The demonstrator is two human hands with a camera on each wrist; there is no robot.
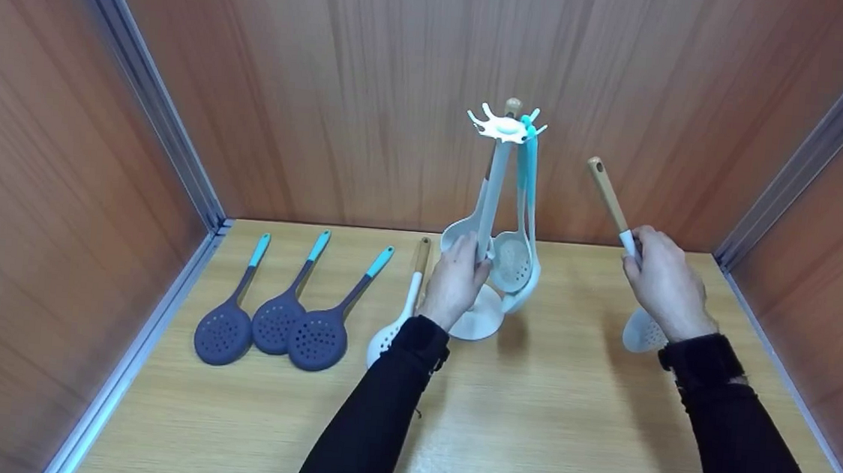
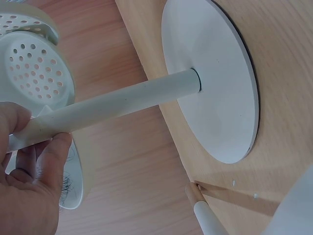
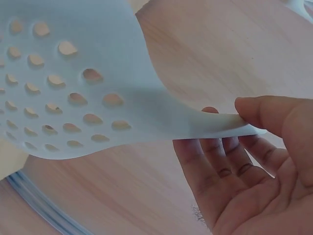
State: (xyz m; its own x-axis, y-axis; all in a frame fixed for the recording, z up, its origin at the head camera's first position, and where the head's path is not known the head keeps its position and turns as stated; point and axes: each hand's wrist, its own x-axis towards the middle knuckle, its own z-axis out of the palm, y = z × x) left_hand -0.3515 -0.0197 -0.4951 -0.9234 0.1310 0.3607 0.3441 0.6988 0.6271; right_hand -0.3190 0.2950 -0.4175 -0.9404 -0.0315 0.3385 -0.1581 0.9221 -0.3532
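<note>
My left hand (image 1: pixel 455 280) grips the white pole of a utensil stand (image 1: pixel 496 190), thumb and fingers around it in the left wrist view. The stand's round base (image 2: pixel 215 88) rests on the table. From its hooked top hang a white utensil (image 1: pixel 462 228) on the left, and a perforated ladle (image 1: pixel 511 262) and another utensil (image 1: pixel 528 288) with turquoise handles on the right. To the right of the stand, my right hand (image 1: pixel 662 282) holds a white skimmer (image 3: pixel 122 88) by the neck, wooden handle pointing up and perforated head down; my hand partly hides it in the head view.
Three dark blue skimmers with turquoise handles lie at the left, the middle one (image 1: pixel 277 323) touching or overlapping the right one (image 1: pixel 318 340). A white skimmer with a wooden handle (image 1: pixel 421 255) lies beside my left forearm. Wood-grain panels (image 1: pixel 374 75) enclose the table (image 1: pixel 526 433) at back and sides.
</note>
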